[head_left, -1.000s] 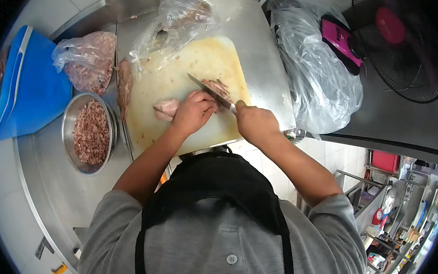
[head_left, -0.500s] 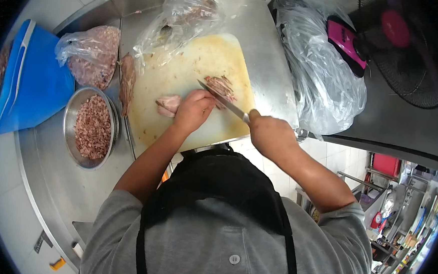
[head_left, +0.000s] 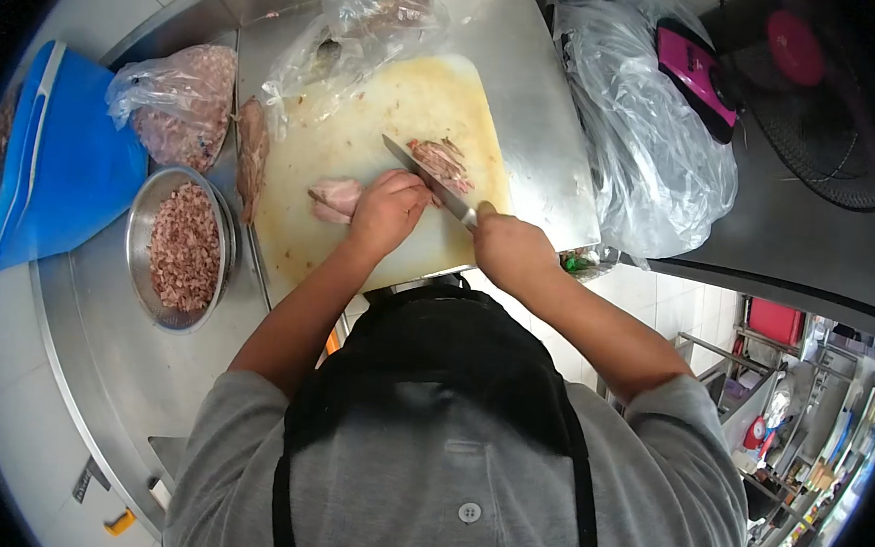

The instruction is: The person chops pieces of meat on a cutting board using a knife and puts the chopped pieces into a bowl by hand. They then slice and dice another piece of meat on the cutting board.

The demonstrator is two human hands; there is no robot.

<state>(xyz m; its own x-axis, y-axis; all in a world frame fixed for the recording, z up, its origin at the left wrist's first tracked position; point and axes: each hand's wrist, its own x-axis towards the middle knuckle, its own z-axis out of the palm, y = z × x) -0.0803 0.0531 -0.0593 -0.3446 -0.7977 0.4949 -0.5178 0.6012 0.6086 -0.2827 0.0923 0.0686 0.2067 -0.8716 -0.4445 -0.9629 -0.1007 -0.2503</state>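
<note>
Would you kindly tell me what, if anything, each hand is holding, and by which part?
The right hand holds the knife by its handle. Whatever the left hand may hold is hidden beneath it, so that cannot be told.

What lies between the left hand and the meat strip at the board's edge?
A meat chunk by the left hand, then bare board up to the strip; head view shows it.
</note>
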